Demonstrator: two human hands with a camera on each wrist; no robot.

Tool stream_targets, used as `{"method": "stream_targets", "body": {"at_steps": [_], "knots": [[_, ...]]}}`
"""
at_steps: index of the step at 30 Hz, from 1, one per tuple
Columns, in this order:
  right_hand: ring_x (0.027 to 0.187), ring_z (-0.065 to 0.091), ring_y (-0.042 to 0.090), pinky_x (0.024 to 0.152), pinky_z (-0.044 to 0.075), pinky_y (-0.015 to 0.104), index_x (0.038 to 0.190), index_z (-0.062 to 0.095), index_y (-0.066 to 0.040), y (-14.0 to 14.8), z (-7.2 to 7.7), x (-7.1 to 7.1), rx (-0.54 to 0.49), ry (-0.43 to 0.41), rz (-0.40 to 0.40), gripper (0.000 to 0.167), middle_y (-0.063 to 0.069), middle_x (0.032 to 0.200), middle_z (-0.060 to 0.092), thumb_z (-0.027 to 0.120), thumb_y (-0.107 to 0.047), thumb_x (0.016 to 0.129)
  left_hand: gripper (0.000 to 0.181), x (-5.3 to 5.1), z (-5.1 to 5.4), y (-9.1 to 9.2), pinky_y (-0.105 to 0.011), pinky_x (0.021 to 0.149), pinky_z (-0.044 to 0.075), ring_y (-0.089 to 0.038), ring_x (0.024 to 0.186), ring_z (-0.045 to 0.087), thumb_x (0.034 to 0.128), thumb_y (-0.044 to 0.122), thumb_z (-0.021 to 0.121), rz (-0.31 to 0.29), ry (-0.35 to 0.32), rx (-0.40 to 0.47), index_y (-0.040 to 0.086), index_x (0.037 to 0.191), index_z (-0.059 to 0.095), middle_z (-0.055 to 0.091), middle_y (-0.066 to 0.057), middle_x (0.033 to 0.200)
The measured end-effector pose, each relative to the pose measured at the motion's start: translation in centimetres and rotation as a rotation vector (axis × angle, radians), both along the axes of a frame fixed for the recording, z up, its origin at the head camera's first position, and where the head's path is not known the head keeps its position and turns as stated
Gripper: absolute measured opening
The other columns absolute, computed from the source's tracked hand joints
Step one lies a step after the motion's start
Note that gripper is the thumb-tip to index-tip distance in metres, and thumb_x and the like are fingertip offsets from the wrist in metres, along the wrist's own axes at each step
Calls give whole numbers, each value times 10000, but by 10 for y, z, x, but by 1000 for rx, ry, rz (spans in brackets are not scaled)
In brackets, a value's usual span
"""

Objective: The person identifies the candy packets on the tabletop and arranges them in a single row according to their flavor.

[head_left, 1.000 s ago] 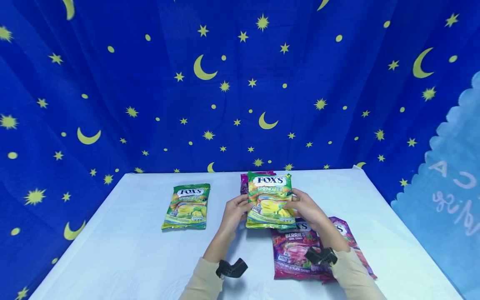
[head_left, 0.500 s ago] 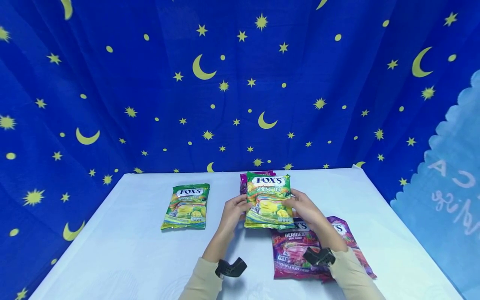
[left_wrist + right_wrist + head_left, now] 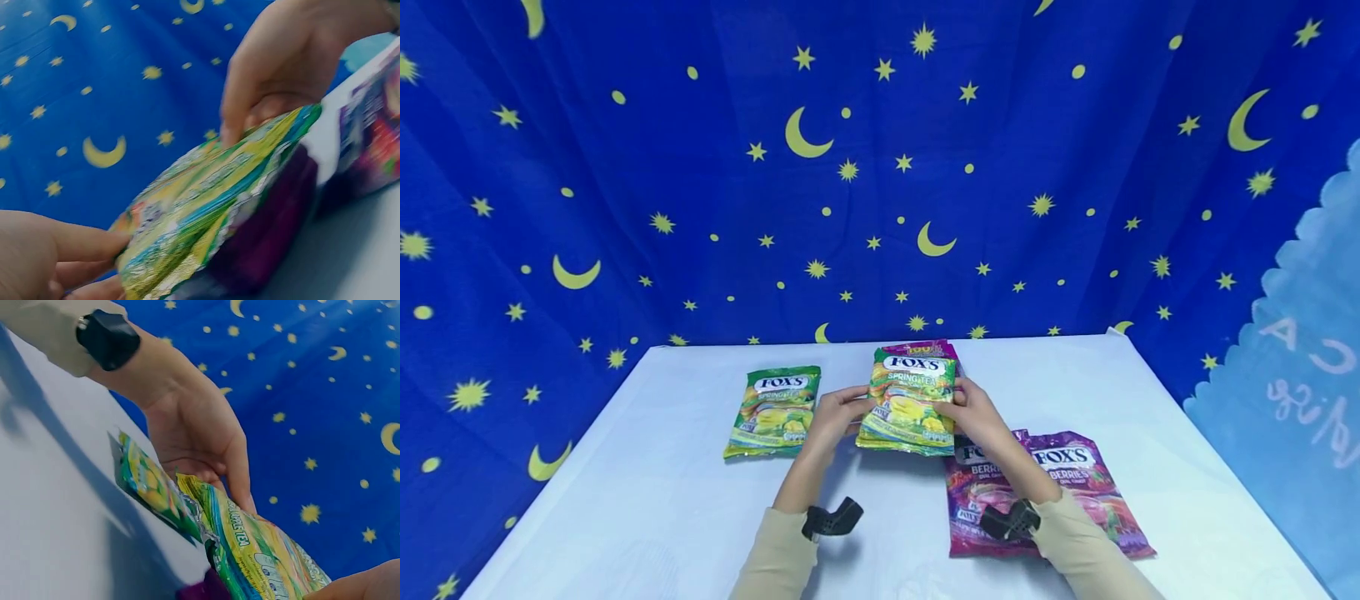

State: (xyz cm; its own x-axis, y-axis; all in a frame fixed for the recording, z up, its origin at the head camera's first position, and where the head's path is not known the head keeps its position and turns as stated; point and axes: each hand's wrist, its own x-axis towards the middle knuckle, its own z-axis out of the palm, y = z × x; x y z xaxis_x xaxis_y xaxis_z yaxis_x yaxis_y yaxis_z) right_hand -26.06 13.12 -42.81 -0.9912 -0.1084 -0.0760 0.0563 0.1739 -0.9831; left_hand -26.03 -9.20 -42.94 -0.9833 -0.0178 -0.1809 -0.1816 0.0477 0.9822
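Between my two hands is a green and yellow candy bag (image 3: pixel 908 408), printed "FOX'S Spring Tea", raised off the table with its front facing me. My left hand (image 3: pixel 833 417) pinches its left edge; my right hand (image 3: pixel 981 417) pinches the right edge, thumb in front. In the left wrist view the bag (image 3: pixel 206 194) is tilted and a purple surface shows beneath it. Behind the held bag is a purple bag (image 3: pixel 953 350), mostly hidden. A second green Spring Tea bag (image 3: pixel 775 412) lies left of my left hand.
Two purple Berries candy bags (image 3: pixel 1086 492) lie side by side at the front right, partly under my right forearm. Everything lies on a white-covered table (image 3: pixel 625 500). A blue curtain (image 3: pixel 737 208) with moons and stars hangs behind it.
Both hands have moved left with the green candy bag. More of the purple bag behind it and of the right-hand Berries bag now shows.
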Motion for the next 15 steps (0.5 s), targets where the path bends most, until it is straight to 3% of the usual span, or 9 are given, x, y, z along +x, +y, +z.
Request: {"method": "stream_targets", "body": {"at_steps": [4,8,11,15], "knots": [[729,622,170,640,578,327,1264,451,88,-19,3,-1,53,74,37,408,105,859,602,618,-33,913,408,-1,-1,-21,-329,749,568,-191,842,682,888,121,676,28,-28,-17,-2,1271,606,696,-143,1046],[614,488,134,518,462,258,1155,480,85,-37,9,-6,143,134,46,337,41,745,479,649,-31,888,401,-5,-3,-34,-307,712,569,-172,807,684,892,138,678,61,-38,-70,16,1269,615,710,-127,1003],[685,529,178,563,459,294,1207,480,105,-49,13,-10,255,175,28,413,100,849,583,671,-54,878,406,-8,-4,-42,-312,702,572,-164,792,685,897,136,671,85,-30,-119,6,1276,609,712,-129,997],[984,618,320,817,535,418,1366,359,160,-67,14,-17,413,217,16,638,273,1131,616,684,-66,866,403,-12,-9,-48,-328,722,572,-164,808,684,895,112,663,136,-47,-157,-10,1274,604,700,-159,1046]]}}
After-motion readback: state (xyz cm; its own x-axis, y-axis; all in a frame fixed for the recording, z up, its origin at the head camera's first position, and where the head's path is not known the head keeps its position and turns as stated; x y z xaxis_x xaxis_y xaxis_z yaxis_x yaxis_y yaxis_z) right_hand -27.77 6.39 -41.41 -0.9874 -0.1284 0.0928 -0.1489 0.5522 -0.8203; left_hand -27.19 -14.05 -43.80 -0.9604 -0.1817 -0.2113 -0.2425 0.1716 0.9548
